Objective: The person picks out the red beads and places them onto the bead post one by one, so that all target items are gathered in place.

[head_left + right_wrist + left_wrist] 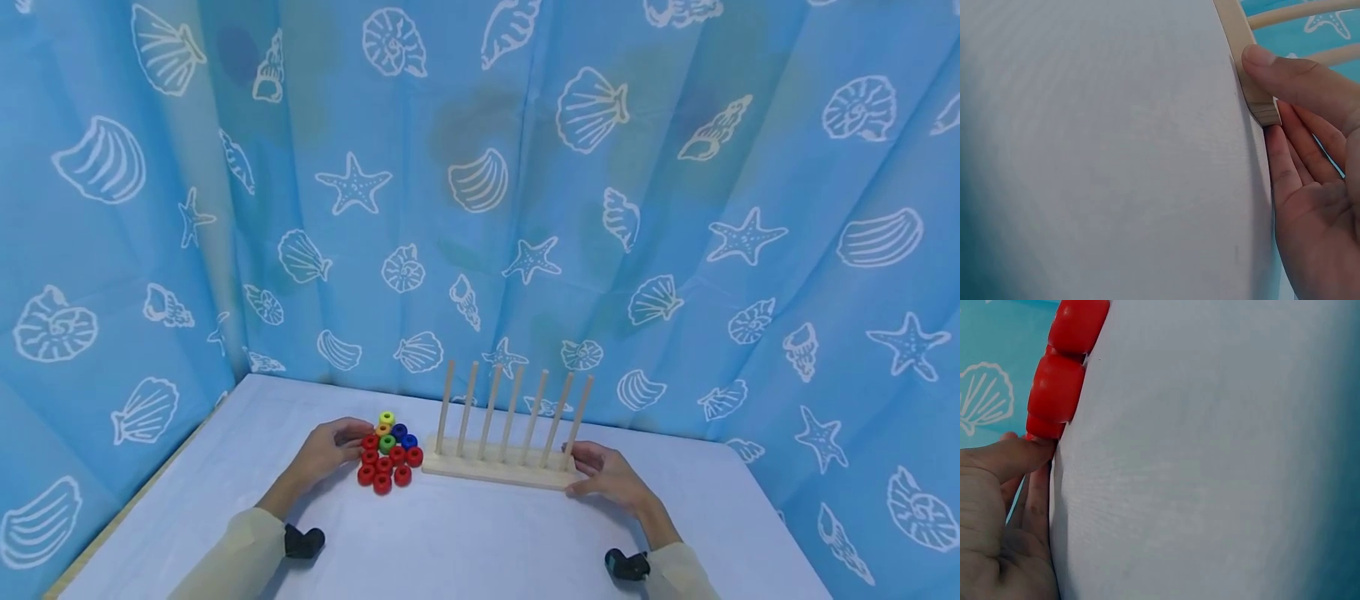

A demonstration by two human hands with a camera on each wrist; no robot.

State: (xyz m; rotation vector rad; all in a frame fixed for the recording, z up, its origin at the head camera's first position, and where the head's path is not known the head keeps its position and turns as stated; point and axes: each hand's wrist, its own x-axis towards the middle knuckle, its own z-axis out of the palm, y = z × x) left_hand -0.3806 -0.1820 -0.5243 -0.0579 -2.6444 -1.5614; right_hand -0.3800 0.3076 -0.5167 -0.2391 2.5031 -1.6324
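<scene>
Beads [384, 468] lie just right of my left hand [324, 454], whose loose fingers touch them; an uneven push could scatter them over the bench [465, 542]. Beyond them, my right hand [611, 477] grips the far end of the peg rack [498, 472]; a tug could swing it into the beads.

Beads [385, 469] are lying flat in a tight cluster, holes facing up: eight red, two blue, one green, one orange, one yellow. Wooden rack [495, 475] is standing just right of them, its long base sitting flat, seven thin pegs [512, 414] pointing up in a row.
</scene>
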